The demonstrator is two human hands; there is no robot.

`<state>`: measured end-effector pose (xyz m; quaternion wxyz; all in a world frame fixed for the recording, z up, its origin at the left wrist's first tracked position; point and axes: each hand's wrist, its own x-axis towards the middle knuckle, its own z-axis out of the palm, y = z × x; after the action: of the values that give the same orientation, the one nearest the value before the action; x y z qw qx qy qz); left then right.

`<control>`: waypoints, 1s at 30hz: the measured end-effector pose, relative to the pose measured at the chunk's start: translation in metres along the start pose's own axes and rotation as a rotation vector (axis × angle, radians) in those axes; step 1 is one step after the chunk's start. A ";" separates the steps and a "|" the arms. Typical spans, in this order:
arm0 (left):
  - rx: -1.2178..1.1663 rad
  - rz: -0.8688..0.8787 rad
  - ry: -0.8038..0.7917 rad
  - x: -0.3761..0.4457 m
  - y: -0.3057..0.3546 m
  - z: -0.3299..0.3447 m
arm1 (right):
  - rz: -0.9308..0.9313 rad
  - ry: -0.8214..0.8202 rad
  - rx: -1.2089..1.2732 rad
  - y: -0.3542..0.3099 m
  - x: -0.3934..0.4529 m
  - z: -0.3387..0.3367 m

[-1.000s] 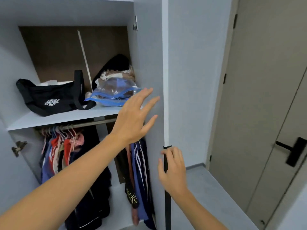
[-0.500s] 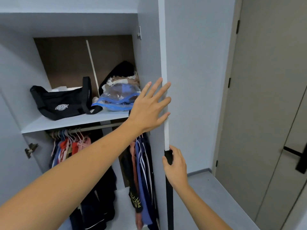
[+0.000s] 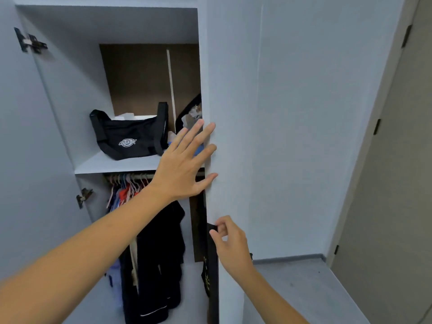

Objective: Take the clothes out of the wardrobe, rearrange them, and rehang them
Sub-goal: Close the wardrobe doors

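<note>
The grey wardrobe stands open, and dark clothes (image 3: 159, 253) hang inside from a rail with several coloured hangers (image 3: 127, 181). My left hand (image 3: 182, 164) is spread flat, its fingertips touching the left edge of the right wardrobe door (image 3: 280, 136). Lower down, my right hand (image 3: 231, 244) pinches the top of the black handle strip (image 3: 212, 265) that runs down that door's edge. The door hides the right part of the wardrobe's inside.
A black shoulder bag (image 3: 128, 136) lies on the shelf (image 3: 105, 163) above the rail. The left wardrobe door (image 3: 23, 160) stands open at the left. A beige room door (image 3: 397, 206) is at the right, with grey floor (image 3: 292, 288) in front of it.
The right door now covers more of the opening and hides the blue bag on the shelf. My left hand went from the shelf area to the door's edge. My right hand stays on the handle.
</note>
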<state>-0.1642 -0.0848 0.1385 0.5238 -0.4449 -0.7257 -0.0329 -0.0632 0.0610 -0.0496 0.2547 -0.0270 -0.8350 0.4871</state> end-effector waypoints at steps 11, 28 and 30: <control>-0.029 -0.120 -0.042 -0.060 -0.162 0.073 | 0.007 -0.176 -0.093 -0.026 0.124 0.158; -0.063 -0.187 -0.089 -0.058 -0.239 0.151 | 0.033 -0.225 -0.201 -0.015 0.212 0.211; -0.050 -0.205 -0.120 -0.056 -0.237 0.152 | 0.038 -0.232 -0.210 -0.016 0.213 0.203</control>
<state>-0.4332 -0.1836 0.1255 0.4621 -0.3822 -0.7965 -0.0778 -0.3365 -0.0477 -0.0320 0.1431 -0.0126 -0.9044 0.4018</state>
